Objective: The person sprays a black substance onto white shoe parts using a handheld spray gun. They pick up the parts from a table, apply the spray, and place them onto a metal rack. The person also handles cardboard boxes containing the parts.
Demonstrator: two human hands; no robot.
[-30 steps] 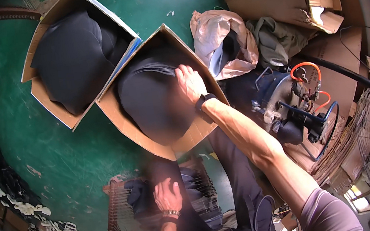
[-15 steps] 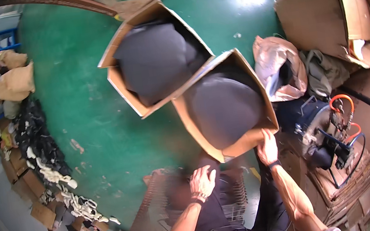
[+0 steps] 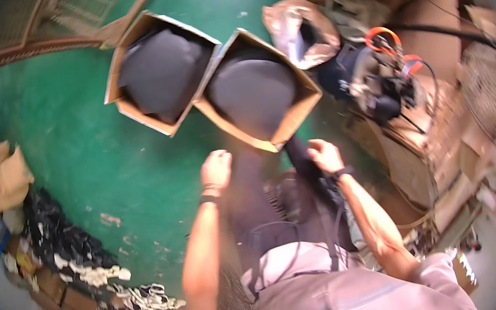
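Standing on a green floor (image 3: 89,152), two open cardboard boxes (image 3: 255,90) hold dark cloth (image 3: 249,94); both hands, the left hand (image 3: 216,169) and the right hand (image 3: 325,155), grasp a dark piece (image 3: 298,154).

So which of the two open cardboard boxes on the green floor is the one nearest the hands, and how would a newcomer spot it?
Start from the green painted floor, where two open brown cardboard boxes of dark grey fabric sit corner to corner. Take the right-hand cardboard box, just ahead of the person's right hand and left hand. Unlike the left-hand cardboard box, it sits beside a crumpled pinkish plastic bag.
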